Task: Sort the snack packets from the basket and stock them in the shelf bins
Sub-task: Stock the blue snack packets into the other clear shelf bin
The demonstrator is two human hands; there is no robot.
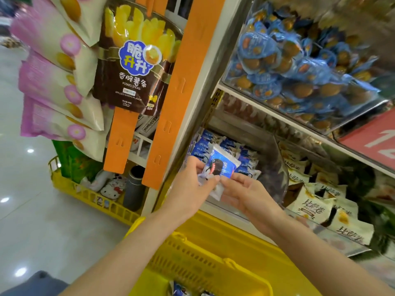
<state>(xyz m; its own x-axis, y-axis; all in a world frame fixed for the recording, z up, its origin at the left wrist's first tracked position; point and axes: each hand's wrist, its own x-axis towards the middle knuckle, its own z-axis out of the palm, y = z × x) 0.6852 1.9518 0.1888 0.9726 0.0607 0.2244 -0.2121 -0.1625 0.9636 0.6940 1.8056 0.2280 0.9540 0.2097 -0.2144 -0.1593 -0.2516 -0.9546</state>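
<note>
Both hands hold blue-and-white snack packets (221,165) in front of a clear shelf bin (267,150) that holds several matching blue packets (205,146). My left hand (192,186) pinches the packets from the left. From the right, my right hand (245,193) grips their lower edge. A yellow basket (205,259) hangs below my arms, with a few blue packets (181,290) showing at its bottom.
The bin to the right holds cream packets (314,206). Above, a clear bin is full of blue round packets (299,67). Orange hanging strips (171,116) carry a brown potato-stick bag (132,60) and pink bags (53,82). A second yellow basket (89,195) sits on the floor at left.
</note>
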